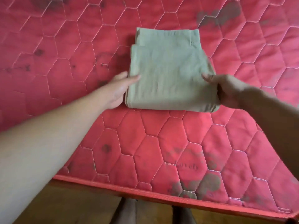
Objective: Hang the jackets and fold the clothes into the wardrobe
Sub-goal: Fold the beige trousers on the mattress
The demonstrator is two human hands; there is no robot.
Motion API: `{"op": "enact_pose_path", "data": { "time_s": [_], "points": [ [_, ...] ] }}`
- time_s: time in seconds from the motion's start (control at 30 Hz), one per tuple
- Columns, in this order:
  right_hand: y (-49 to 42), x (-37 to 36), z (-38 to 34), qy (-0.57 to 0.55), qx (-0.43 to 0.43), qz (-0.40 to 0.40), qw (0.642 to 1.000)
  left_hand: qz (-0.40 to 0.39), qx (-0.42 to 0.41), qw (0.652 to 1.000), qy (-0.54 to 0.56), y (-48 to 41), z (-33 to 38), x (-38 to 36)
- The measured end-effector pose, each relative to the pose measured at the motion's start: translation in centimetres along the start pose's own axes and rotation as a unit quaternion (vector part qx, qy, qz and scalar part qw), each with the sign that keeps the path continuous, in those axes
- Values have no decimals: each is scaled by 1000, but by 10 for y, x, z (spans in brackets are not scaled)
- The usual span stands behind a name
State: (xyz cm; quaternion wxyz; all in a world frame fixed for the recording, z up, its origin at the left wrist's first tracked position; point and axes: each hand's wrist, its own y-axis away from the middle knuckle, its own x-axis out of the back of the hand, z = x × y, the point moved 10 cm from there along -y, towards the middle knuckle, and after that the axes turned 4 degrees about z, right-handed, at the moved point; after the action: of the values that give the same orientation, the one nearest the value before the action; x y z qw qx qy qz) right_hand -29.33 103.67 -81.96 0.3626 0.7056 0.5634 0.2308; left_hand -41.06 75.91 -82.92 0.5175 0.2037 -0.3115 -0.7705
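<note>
A home bedroom: red quilted mattress (pixel 145 143) above a wooden floor (pixel 80 202).

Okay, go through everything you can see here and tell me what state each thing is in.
garment: folded, lying flat on the mattress
mattress: bare, quilted, with dark stains
left hand: holds the garment's left edge, thumb on top
right hand: grips the garment's right edge
</note>
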Motion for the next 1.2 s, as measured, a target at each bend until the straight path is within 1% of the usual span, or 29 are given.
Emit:
{"op": "enact_pose_path", "data": {
  "time_s": [0.07, 0.13, 0.23, 0.33, 0.4, 0.43, 0.53, 0.67, 0.73, 0.8, 0.87, 0.9, 0.97, 1.03, 1.07, 1.1, 1.17, 1.2],
  "points": [
    [1, -3, 38, 14, -84, -45, 995, -27, 28, 999, -20, 9, -28, -1],
    [10, -4, 68, 14, -127, -59, 990, -30, 33, 998, -40, 21, -49, 3],
    [33, -11, 108, -17, -168, -65, 984, -44, 30, 993, -106, 47, -76, 2],
    [61, -22, 150, -40, -213, -90, 972, -46, 59, 988, -136, 82, -108, 2],
    [77, -34, 165, -40, -219, -99, 970, -44, 56, 986, -149, 104, -117, 3],
    [84, -36, 167, -42, -214, -84, 972, -41, 47, 987, -151, 110, -116, 3],
    [95, -30, 146, -20, -157, -20, 987, -25, 12, 989, -147, 116, -94, 3],
    [90, -11, 83, 9, -56, 31, 998, -5, -46, 993, -112, 97, -35, -2],
    [75, 0, 63, 31, -37, 52, 997, -8, -35, 993, -114, 79, -19, -3],
    [52, 7, 59, 95, -36, 76, 992, -4, 0, 986, -168, 60, -21, -1],
    [34, 10, 64, 185, -33, 110, 976, 5, 16, 972, -236, 50, -28, -1],
    [28, 11, 67, 225, -27, 134, 965, 16, 14, 969, -247, 48, -29, -1],
    [33, 9, 65, 270, 1, 191, 944, 46, 9, 976, -211, 53, -32, -3],
    [46, 6, 65, 255, 42, 233, 937, 61, 24, 987, -148, 65, -42, -3],
    [56, 3, 64, 257, 69, 250, 931, 62, 27, 989, -133, 73, -49, -2],
    [65, 0, 64, 286, 102, 268, 914, 62, 23, 989, -136, 81, -55, 2],
    [81, -15, 58, 405, 173, 288, 850, 65, -11, 983, -172, 95, -59, 10],
    [85, -25, 57, 458, 206, 278, 819, 67, -30, 978, -193, 99, -60, 15]
  ]
}}
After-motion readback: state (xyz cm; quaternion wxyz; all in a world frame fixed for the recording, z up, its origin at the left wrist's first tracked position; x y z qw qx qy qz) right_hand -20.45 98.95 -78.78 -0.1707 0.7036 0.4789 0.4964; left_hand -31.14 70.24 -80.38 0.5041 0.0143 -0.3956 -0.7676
